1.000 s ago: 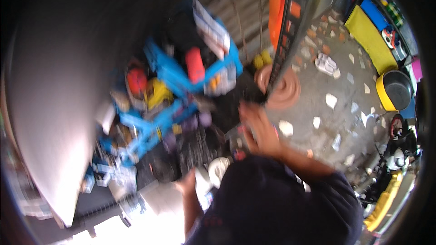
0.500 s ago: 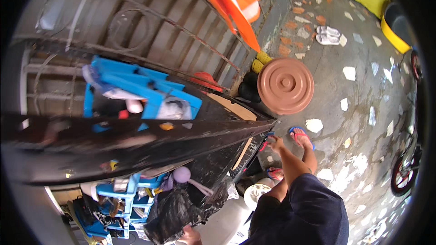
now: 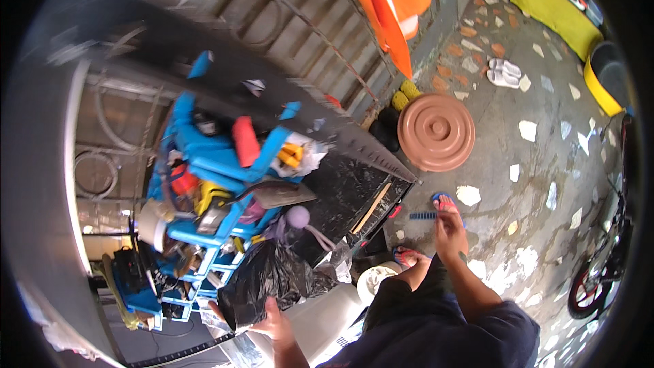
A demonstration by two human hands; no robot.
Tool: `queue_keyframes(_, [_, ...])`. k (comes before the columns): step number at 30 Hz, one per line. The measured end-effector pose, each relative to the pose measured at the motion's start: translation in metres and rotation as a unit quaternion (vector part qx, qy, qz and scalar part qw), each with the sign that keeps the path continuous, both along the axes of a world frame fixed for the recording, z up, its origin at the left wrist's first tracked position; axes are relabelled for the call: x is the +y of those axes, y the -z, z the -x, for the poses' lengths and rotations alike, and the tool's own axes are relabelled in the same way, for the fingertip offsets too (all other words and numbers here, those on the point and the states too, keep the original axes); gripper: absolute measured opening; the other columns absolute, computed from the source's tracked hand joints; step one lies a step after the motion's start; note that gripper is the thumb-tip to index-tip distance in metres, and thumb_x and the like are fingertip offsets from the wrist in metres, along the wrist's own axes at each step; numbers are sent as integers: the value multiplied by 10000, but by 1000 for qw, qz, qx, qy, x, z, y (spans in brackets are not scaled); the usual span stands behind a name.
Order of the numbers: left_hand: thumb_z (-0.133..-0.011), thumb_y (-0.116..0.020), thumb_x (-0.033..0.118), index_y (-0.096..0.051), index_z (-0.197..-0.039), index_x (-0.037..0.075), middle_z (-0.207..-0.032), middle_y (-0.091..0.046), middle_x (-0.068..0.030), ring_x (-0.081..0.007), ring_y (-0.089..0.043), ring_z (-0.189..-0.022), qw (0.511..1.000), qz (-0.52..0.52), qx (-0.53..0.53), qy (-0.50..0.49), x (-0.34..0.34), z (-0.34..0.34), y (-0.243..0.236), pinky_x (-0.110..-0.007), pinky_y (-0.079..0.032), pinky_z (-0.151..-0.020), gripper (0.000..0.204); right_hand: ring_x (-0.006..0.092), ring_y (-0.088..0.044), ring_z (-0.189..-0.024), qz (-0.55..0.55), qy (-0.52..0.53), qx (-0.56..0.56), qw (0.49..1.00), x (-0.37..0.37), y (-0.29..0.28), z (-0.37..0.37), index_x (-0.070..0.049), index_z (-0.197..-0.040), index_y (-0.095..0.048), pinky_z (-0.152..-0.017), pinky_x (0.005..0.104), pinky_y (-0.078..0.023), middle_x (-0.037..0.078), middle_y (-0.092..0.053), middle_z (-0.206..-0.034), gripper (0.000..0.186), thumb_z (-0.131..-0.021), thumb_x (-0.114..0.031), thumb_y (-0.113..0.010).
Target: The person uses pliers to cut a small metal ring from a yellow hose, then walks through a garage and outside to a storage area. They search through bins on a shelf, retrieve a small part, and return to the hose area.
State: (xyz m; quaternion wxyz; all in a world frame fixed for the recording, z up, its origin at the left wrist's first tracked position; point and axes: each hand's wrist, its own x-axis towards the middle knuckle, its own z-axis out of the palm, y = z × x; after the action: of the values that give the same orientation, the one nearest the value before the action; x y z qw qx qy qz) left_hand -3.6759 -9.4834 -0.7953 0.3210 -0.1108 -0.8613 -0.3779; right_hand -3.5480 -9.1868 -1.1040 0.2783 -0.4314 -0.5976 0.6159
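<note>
And here's the black plastic bag (image 3: 266, 279), low and left of centre, between the blue rack (image 3: 212, 162) and the smooth pale surface (image 3: 320, 319). Our left hand (image 3: 270, 324) has its near end, thumb and fingers spread part-way around the plastic. We'd judge a broad grip like that best: such thin film could slip or tear under a pinch, so a palm beneath the weight helps.

Over to our right hand (image 3: 450, 233), well apart, above the sandalled feet: fingers partly curled, a dark ridged strip (image 3: 424, 216) right by the fingertips. Whether we've pinched it, we can't tell; if so, a firm hold near its end should keep it steady.

Just beyond the bag, a purple ball (image 3: 298, 216) and a grey blade (image 3: 281, 195); further out, a brown round lid (image 3: 436, 133) and white shoes (image 3: 504, 73) on the floor.
</note>
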Motion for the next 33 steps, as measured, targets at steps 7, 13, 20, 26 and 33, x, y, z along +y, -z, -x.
queue_keyframes(7, [-756,-887,231,-153,-1628,96,-1475,-424,-159,-333,-499,-1305,956,-288,13,44,-4,2,-19,-476,-414,-1119,1148,299,-658,-962,-356,-157,159,907,4,-279,38,31,-1156,-672,-811,339,-517,201,-648,-1140,287,-872,64,-648])
queue_keyframes(13, [-778,-852,203,-464,-1379,92,-1331,-574,-104,-260,-584,-1216,756,-578,-281,127,-9,-51,-19,-434,-513,-1026,724,441,-528,-1255,-428,-196,73,879,-20,-315,160,5,-1435,-520,-1018,495,-458,288,-484,-1437,522,-970,-206,-628])
queue_keyframes(20, [-717,-918,261,-77,-1651,125,-1442,-489,-151,-309,-518,-1316,665,-564,-439,215,21,-114,-15,-457,-438,-1109,1264,470,-490,-1241,-492,-257,45,831,-22,-327,162,8,-1441,-518,-1051,513,-387,272,-506,-1395,503,-1047,-306,-514])
queue_keyframes(26, [-670,-963,370,-47,-1667,164,-1449,-472,-127,-287,-484,-1346,659,-521,-464,281,30,-103,-23,-437,-398,-1132,1370,468,-492,-1213,-487,-266,45,831,-3,-298,222,4,-1396,-474,-1000,582,-390,253,-506,-1356,498,-1041,-345,-487])
queue_keyframes(33, [-790,-864,379,-249,-1604,152,-1431,-521,-163,-342,-576,-1277,535,-677,-451,229,21,-100,-9,-507,-505,-1076,1045,471,-600,-1029,-318,-246,167,900,-13,-262,228,22,-1244,-441,-953,517,-433,280,-586,-1148,270,-1020,-96,-537])
